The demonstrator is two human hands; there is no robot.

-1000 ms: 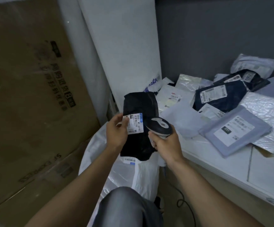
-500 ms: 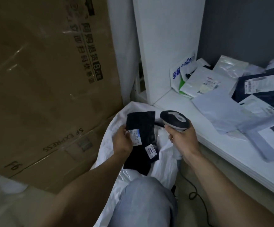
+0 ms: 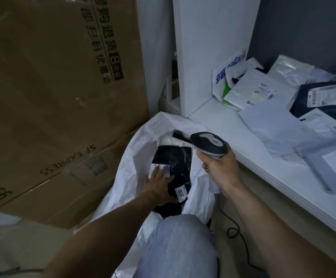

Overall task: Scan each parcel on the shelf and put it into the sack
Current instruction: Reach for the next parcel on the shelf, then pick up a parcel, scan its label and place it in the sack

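In the foreground, a trousered knee (image 3: 179, 245) is seen just below the mouth of the white sack (image 3: 135, 149), and a dark cable (image 3: 237, 241) is trailed across the floor beside it. Just beyond, the black parcel (image 3: 175, 159) is lying inside the sack's opening, with the left hand (image 3: 159, 184) laid flat upon it, fingers spread and loosened rather than pinched around it. The scanner (image 3: 208, 144) is gripped by the right hand (image 3: 221, 170), whose fingers are wrapped tightly round the handle, above the sack's right edge.

It is judged that the soft rim could be dragged shut or folded over as the left hand is lifted out, so that the parcel is left snagged near the mouth instead of settling deeper. The cable might also be caught by the knee or the sack.

Farther off, the white shelf (image 3: 223, 121) is still covered with unscanned parcels: a pale grey mailer (image 3: 273, 127), a white labelled bag (image 3: 249, 93) and a navy parcel (image 3: 327, 99), overlapped so that some labels are hidden. To the left, large cardboard boxes (image 3: 52, 87) are stacked close against the sack, limiting room there.
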